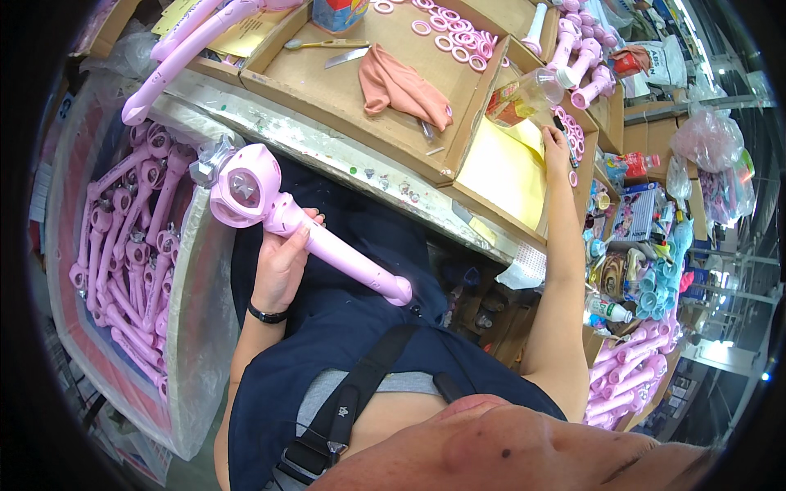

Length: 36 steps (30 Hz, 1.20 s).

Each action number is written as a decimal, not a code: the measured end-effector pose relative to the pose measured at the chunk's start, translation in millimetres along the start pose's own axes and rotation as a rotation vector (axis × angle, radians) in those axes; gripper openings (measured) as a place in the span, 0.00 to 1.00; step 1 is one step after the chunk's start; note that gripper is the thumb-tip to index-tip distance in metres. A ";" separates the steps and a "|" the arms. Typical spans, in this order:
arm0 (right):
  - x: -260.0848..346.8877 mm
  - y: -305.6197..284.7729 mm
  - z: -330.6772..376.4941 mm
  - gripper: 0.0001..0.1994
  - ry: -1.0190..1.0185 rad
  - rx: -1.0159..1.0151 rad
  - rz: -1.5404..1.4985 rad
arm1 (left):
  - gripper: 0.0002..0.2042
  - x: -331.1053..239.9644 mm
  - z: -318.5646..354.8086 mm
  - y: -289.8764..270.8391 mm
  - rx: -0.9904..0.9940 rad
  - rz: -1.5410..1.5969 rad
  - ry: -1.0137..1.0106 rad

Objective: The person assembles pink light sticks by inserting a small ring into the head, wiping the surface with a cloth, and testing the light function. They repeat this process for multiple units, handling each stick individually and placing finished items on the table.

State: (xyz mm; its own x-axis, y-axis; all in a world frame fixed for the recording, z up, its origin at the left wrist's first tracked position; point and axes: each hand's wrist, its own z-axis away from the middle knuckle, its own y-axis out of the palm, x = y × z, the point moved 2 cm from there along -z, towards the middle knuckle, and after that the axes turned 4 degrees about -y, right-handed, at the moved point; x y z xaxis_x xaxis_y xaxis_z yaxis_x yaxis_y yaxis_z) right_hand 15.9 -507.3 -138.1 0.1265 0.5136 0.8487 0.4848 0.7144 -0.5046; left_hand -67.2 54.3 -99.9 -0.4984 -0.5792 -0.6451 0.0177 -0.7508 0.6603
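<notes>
Pink wand (pixel 307 229) is gripped mid-shaft by the left hand (pixel 282 262) over the lap, head up for inspection; the right hand (pixel 555 146) is stretched open to small rings (pixel 573 135) far right.

Pink moulded plastic toy wand (pixel 303 229): pale pink handle, deeper pink round head with a silver star at its centre. Pink plastic wands heaped in a lined box (pixel 131 262): the same pink, on clear film. Small plastic rings (pixel 458 37): pink with white centres. Crumpled cloth (pixel 405 86): salmon pink. Shallow corrugated cardboard tray (pixel 327 82): plain brown. Paper sheet (pixel 503 168): plain yellow. Narrow wristband (pixel 268 314): black. Apron (pixel 360 319): dark navy, with a black strap. Workbench edge (pixel 344 151): grey, speckled with paint spots.
</notes>
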 end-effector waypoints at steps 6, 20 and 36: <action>-6.2 -0.1 -12.4 0.09 0.079 -0.012 -0.020 | 0.21 1.5 -0.1 -2.1 -0.008 -0.004 0.008; 17.5 1.7 -18.3 0.10 0.314 -0.088 -0.126 | 0.22 2.5 0.5 -1.5 0.005 0.006 0.003; 26.9 -9.1 -3.0 0.17 -0.182 0.059 0.444 | 0.21 1.3 1.5 -0.6 -0.004 -0.022 0.023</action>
State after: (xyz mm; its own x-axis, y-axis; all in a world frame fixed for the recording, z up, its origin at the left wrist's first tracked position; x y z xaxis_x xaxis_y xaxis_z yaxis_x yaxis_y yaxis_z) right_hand 17.5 -501.4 -110.2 0.1540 0.8463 0.5100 0.3674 0.4301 -0.8246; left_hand -69.2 54.5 -100.5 -0.4783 -0.5694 -0.6686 0.0104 -0.7649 0.6441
